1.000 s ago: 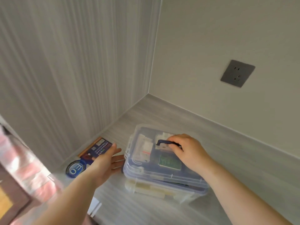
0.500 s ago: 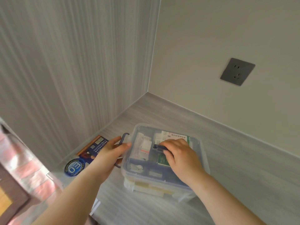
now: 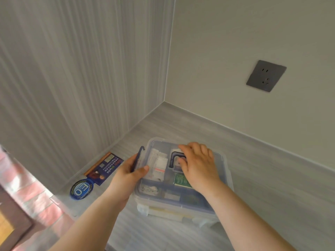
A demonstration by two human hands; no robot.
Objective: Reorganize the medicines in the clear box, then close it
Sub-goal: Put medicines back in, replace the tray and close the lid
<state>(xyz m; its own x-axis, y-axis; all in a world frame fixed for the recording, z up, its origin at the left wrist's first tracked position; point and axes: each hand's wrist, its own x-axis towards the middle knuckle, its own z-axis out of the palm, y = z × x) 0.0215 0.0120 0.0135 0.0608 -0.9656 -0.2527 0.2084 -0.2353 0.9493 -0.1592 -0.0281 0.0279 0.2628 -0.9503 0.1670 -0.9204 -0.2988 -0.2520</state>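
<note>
The clear box (image 3: 224, 171) stands on the grey counter with its clear lid on. White medicine packets (image 3: 159, 164) and a green packet (image 3: 181, 180) show through the lid. My left hand (image 3: 126, 176) grips the dark blue latch (image 3: 139, 154) on the box's left side, which is swung up and away from the box, and its thumb rests on the lid's edge. My right hand (image 3: 197, 165) lies flat on the lid. Its fingers spread beside the dark blue carry handle (image 3: 172, 157), which lies down on the lid. A paler lower tier (image 3: 163, 212) shows under the box.
A dark blue leaflet (image 3: 105, 168) and a round blue sticker (image 3: 81, 189) lie on the counter left of the box, against the striped wall. A grey wall socket (image 3: 265, 76) sits on the back wall. A pink-red patterned surface (image 3: 27, 187) fills the lower left.
My left hand moved from the counter to the box's left side and took hold of the latch. My right hand let the handle drop and spread flat on the lid.
</note>
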